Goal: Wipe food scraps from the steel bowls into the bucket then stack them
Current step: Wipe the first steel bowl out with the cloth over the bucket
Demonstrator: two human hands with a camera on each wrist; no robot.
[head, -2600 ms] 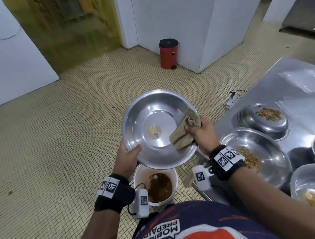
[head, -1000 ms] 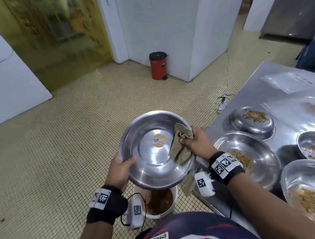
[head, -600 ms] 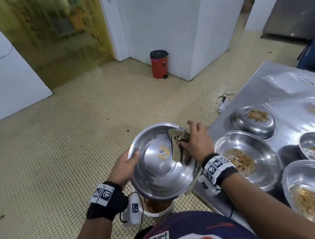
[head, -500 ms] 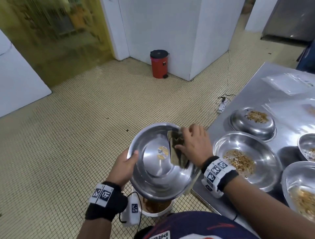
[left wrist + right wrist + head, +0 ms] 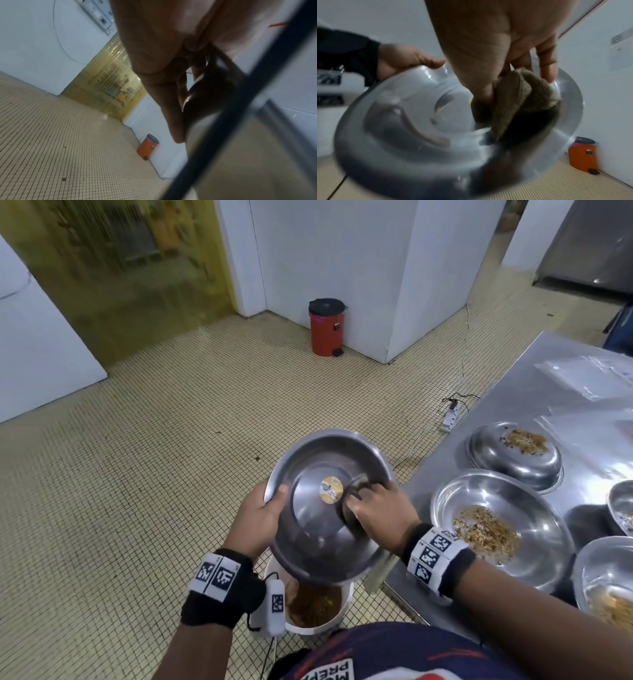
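My left hand (image 5: pixel 263 515) grips the left rim of a steel bowl (image 5: pixel 318 529) with a yellow sticker in its middle, tilted toward me over the white bucket (image 5: pixel 315 607) of brown scraps on the floor. Inside the bowl, my right hand (image 5: pixel 373 508) pinches a folded brown cloth (image 5: pixel 520 102) and presses it against the bowl's right inner wall. In the right wrist view the bowl (image 5: pixel 402 135) looks wiped, with the left hand (image 5: pixel 402 59) on its rim. The left wrist view shows my left hand (image 5: pixel 163 67) against the bowl's dark underside (image 5: pixel 205 100).
On the steel table (image 5: pixel 513 405) at right stand a bowl with scraps (image 5: pixel 496 525), an upturned bowl with scraps on it (image 5: pixel 513 457), and two more bowls at the right edge. A red pedal bin (image 5: pixel 327 326) stands by the white wall. A power strip (image 5: pixel 452 416) lies on the tiled floor.
The bowl has dropped lower and tilted more steeply toward me over the bucket. My right hand has gone from the bowl's right rim down into it with the cloth.
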